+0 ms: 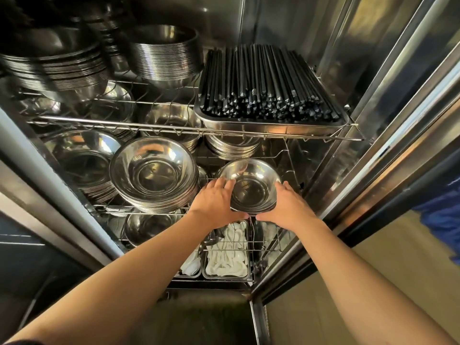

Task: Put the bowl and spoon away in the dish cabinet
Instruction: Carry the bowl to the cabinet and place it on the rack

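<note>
We count two hands, left hand (216, 198) and right hand (286, 204), one steel bowl (251, 185) between them. One tray of black chopsticks (268, 83) above them, too many to count. Two tubs of white spoons (227, 255) below them. Bowl stacks left: count unclear.

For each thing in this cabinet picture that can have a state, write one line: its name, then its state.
Small bowl stack: upright, gripped on both sides.
Left hand: closed on the stack's left side.
Right hand: closed on its right side.
Large bowl stack: upright, nested, on the middle rack.
Chopstick tray: full, on the top rack.
White spoons: heaped in a bottom tray.
Cabinet door: open.
</note>
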Action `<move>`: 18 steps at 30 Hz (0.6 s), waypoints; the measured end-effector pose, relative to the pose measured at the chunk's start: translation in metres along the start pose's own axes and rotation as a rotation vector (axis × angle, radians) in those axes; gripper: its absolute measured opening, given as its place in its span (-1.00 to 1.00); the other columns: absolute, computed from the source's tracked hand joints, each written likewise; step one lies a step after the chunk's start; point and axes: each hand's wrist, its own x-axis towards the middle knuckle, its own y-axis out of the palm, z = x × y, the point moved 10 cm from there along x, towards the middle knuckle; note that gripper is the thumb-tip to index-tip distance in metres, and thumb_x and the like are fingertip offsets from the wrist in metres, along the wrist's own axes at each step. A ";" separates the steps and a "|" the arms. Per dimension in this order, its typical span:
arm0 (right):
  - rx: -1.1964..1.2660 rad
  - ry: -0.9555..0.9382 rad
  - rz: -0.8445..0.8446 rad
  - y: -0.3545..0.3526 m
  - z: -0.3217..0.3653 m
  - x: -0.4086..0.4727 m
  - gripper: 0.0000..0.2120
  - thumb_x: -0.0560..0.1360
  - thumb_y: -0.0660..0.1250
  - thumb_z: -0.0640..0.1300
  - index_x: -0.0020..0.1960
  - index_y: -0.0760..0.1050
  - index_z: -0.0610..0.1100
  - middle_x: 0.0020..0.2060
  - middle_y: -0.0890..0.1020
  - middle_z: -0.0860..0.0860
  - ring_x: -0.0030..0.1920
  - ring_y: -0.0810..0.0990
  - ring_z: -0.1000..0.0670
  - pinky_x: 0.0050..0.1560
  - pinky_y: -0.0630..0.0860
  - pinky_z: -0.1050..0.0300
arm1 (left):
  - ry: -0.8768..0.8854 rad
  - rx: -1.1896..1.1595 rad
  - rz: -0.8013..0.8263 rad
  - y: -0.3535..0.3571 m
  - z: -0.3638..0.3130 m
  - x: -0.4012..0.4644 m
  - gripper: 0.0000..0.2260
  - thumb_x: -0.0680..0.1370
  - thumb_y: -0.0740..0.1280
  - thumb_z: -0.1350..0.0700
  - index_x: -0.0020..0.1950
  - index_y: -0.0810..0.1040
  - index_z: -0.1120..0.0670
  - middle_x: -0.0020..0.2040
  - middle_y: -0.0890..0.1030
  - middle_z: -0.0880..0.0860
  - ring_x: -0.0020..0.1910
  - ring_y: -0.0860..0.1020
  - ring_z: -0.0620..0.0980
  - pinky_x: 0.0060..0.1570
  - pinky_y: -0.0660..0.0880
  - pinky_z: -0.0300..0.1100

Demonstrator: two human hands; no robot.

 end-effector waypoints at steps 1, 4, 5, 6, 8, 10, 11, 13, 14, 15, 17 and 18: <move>-0.007 -0.005 0.000 0.002 0.002 0.000 0.22 0.20 0.61 0.28 0.62 0.03 -0.08 0.62 0.12 -0.13 0.61 0.10 -0.15 0.48 0.23 -0.24 | -0.008 -0.005 0.002 0.000 0.003 -0.003 -0.03 0.35 0.30 -0.49 0.58 0.10 0.01 0.54 0.30 0.12 0.50 0.30 0.16 0.41 0.36 0.09; -0.004 -0.023 0.009 0.007 0.009 -0.002 0.23 0.21 0.60 0.28 0.63 0.00 -0.08 0.62 0.12 -0.14 0.61 0.10 -0.15 0.49 0.21 -0.23 | -0.026 -0.019 -0.006 -0.003 0.009 -0.010 -0.06 0.37 0.33 -0.45 0.58 0.10 0.01 0.53 0.31 0.11 0.47 0.32 0.16 0.36 0.43 0.12; -0.001 -0.033 0.011 0.009 0.013 -0.002 0.22 0.21 0.60 0.28 0.62 0.00 -0.08 0.62 0.13 -0.14 0.61 0.10 -0.15 0.49 0.21 -0.22 | -0.032 -0.026 -0.015 -0.005 0.012 -0.013 -0.06 0.38 0.34 -0.44 0.58 0.10 0.02 0.52 0.31 0.11 0.46 0.33 0.15 0.35 0.44 0.12; 0.003 -0.041 0.011 0.010 0.016 -0.003 0.21 0.22 0.60 0.27 0.62 0.01 -0.08 0.62 0.14 -0.15 0.61 0.11 -0.15 0.49 0.21 -0.21 | -0.040 -0.036 -0.023 -0.006 0.014 -0.016 -0.07 0.39 0.35 -0.42 0.58 0.11 0.02 0.52 0.32 0.10 0.46 0.33 0.15 0.34 0.45 0.12; 0.004 -0.055 0.002 0.011 0.021 -0.005 0.19 0.23 0.60 0.27 0.62 0.03 -0.09 0.60 0.18 -0.15 0.60 0.13 -0.15 0.49 0.23 -0.20 | -0.054 -0.055 -0.036 -0.007 0.019 -0.020 -0.08 0.40 0.38 -0.39 0.58 0.11 0.03 0.51 0.32 0.11 0.46 0.34 0.14 0.34 0.45 0.11; -0.011 -0.069 -0.001 0.012 0.027 -0.006 0.18 0.24 0.60 0.26 0.61 0.04 -0.11 0.60 0.20 -0.16 0.59 0.17 -0.15 0.47 0.26 -0.18 | -0.062 -0.073 -0.043 -0.007 0.022 -0.024 -0.09 0.41 0.41 -0.34 0.58 0.11 0.04 0.51 0.33 0.11 0.45 0.35 0.14 0.34 0.45 0.09; -0.024 -0.075 -0.002 0.013 0.029 -0.006 0.17 0.24 0.59 0.27 0.61 0.05 -0.12 0.59 0.20 -0.16 0.57 0.21 -0.16 0.46 0.29 -0.17 | -0.068 -0.085 -0.045 -0.006 0.024 -0.026 -0.11 0.42 0.42 -0.32 0.58 0.11 0.05 0.50 0.33 0.11 0.44 0.35 0.14 0.35 0.44 0.07; -0.047 -0.082 -0.002 0.015 0.034 -0.007 0.14 0.25 0.58 0.27 0.59 0.08 -0.13 0.59 0.20 -0.17 0.55 0.27 -0.19 0.44 0.32 -0.17 | -0.080 -0.112 -0.052 -0.004 0.026 -0.029 -0.14 0.45 0.43 -0.26 0.58 0.13 0.07 0.49 0.34 0.11 0.44 0.35 0.14 0.35 0.40 0.04; -0.049 -0.082 -0.002 0.016 0.036 -0.007 0.13 0.25 0.58 0.27 0.59 0.09 -0.14 0.60 0.19 -0.17 0.54 0.28 -0.19 0.44 0.33 -0.17 | -0.085 -0.122 -0.057 -0.003 0.027 -0.030 -0.16 0.46 0.43 -0.24 0.58 0.13 0.08 0.49 0.34 0.12 0.44 0.35 0.14 0.36 0.39 0.02; -0.047 -0.080 0.000 0.017 0.037 -0.007 0.13 0.26 0.58 0.27 0.59 0.09 -0.14 0.60 0.18 -0.17 0.53 0.29 -0.20 0.44 0.33 -0.16 | -0.092 -0.129 -0.058 -0.003 0.029 -0.031 -0.17 0.47 0.43 -0.23 0.58 0.14 0.09 0.48 0.35 0.12 0.44 0.35 0.14 0.36 0.39 0.02; -0.041 -0.071 0.006 0.018 0.037 -0.007 0.14 0.26 0.59 0.26 0.60 0.07 -0.14 0.61 0.15 -0.17 0.53 0.29 -0.20 0.45 0.31 -0.17 | -0.100 -0.125 -0.055 -0.002 0.030 -0.032 -0.19 0.49 0.41 -0.22 0.58 0.14 0.10 0.48 0.35 0.13 0.44 0.34 0.14 0.36 0.38 0.02; -0.041 -0.068 0.012 0.019 0.036 -0.007 0.16 0.26 0.59 0.26 0.61 0.04 -0.14 0.62 0.12 -0.16 0.55 0.26 -0.20 0.47 0.28 -0.18 | -0.099 -0.118 -0.057 -0.001 0.029 -0.033 -0.19 0.49 0.41 -0.22 0.58 0.13 0.10 0.48 0.35 0.13 0.44 0.34 0.14 0.36 0.38 0.03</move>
